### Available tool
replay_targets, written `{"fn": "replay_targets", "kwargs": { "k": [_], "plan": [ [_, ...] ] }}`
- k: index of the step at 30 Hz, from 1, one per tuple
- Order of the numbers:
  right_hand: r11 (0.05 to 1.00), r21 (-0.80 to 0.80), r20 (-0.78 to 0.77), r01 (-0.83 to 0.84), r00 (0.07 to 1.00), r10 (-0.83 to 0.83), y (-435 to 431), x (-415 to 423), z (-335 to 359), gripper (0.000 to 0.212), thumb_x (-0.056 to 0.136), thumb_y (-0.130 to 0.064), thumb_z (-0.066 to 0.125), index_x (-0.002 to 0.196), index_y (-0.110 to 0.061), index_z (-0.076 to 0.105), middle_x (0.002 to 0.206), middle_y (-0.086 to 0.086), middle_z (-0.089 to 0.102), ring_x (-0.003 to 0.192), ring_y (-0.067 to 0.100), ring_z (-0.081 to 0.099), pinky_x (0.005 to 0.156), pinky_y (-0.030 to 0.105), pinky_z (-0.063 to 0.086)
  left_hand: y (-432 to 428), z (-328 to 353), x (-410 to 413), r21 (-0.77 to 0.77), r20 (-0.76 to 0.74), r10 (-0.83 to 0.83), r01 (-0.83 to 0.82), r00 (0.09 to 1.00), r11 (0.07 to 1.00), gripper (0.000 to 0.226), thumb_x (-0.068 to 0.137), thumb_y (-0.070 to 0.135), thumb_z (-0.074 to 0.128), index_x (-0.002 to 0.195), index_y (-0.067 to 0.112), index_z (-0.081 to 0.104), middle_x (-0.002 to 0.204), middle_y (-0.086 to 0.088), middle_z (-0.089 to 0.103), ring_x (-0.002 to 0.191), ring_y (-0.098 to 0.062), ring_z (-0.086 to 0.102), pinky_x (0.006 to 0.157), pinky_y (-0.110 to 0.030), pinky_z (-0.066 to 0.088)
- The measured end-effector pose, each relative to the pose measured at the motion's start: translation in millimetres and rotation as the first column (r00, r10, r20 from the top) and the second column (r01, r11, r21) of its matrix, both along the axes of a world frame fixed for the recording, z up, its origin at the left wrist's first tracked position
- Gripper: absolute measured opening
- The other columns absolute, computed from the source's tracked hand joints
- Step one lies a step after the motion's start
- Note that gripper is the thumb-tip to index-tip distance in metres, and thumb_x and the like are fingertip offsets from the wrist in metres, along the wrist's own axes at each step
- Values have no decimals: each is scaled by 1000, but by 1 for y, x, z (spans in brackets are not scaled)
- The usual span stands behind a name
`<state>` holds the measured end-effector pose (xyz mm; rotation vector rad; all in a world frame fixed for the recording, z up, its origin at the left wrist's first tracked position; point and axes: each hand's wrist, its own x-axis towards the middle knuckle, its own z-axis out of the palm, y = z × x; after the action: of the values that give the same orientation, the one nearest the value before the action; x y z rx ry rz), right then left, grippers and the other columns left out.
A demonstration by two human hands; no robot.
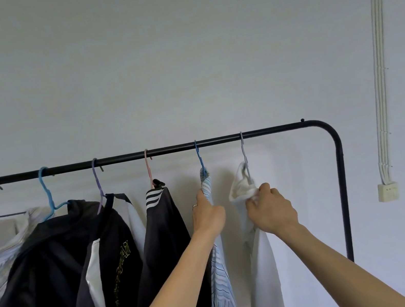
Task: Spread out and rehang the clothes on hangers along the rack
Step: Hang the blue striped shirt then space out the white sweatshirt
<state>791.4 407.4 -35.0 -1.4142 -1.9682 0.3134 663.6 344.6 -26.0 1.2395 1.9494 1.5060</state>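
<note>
Gripping the striped shirt (221,272) near its collar, the left hand (207,216) steadies it; just beside, the right hand (270,209) pinches the white shirt (261,272) collar. Both hang from the rack (273,130), soft and light, likely best held at the shoulders.

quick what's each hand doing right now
Left hand: fingers curled round the blue striped shirt, just below its hanger.
Right hand: fingers pinching the white garment at its collar.

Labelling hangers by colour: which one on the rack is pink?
The pink hanger, fourth from the left, carrying the black jacket with white stripes near its top. The others are blue, purple or grey.
</note>
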Motion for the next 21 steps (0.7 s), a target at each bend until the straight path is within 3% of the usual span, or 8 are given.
{"fn": "replay_targets", "kwargs": {
  "k": [3, 7, 11, 15, 18, 21],
  "plan": [
    [998, -52, 25, 30, 999, -29, 5, -1, 6, 26, 94, -25, 37, 112, -8, 43, 115, 11, 58, 104, 36, 57, 75, 37, 41, 2, 0, 3, 12, 21, -7, 7, 1000, 1000, 79, 84, 2, 34, 155, 30, 16, 138, -12, 46, 110, -30, 55, 85, -37, 50],
    [999, -38, 11, 28, 1000, -27, 11, 4, 8, 16, 93, -19, 36, 105, -9, 39, 110, 11, 59, 90, 33, 53, 72, 36, 40, 9, -2, 6, 35, 8, 24, -24, 1000, 999, 83, 84, 1, 34, 157, 30, 8, 149, -12, 40, 124, -35, 51, 95, -40, 50],
    [999, 43, -18, 3, 1000, -2, 20, 16, 21, 5, 93, -14, 35, 97, -11, 35, 103, 14, 64, 80, 31, 47, 66, 35, 38, 12, -1, 3, 42, -9, 42, -42, 999, 998, 82, 88, -1, 33, 157, 32, 5, 145, -13, 42, 109, -31, 57, 75, -33, 48],
    [996, 86, -40, 1, 999, 3, 38, 21, 44, 19, 94, -12, 35, 109, -4, 42, 105, 16, 64, 82, 31, 47, 66, 35, 37, 14, 0, 1, 33, -27, 54, -53, 998, 998, 80, 91, -2, 32, 157, 30, 2, 155, -11, 31, 126, -31, 49, 81, -28, 42],
    [997, 77, -48, -2, 999, 6, 52, 20, 54, 25, 95, -13, 34, 115, -2, 44, 107, 18, 64, 87, 33, 53, 68, 35, 38, 15, -2, 1, 47, -32, 56, -54, 998, 997, 82, 89, -3, 33, 157, 32, 2, 154, -11, 33, 120, -30, 52, 84, -29, 45],
    [1000, 21, -55, 5, 999, -4, 62, 23, 51, 27, 95, -15, 35, 117, -1, 44, 109, 19, 63, 94, 36, 56, 69, 35, 38, 16, 0, 4, 23, -71, 73, -72, 995, 997, 82, 90, -4, 34, 158, 27, -1, 157, -10, 26, 128, -29, 46, 84, -25, 39]
  ]
}}
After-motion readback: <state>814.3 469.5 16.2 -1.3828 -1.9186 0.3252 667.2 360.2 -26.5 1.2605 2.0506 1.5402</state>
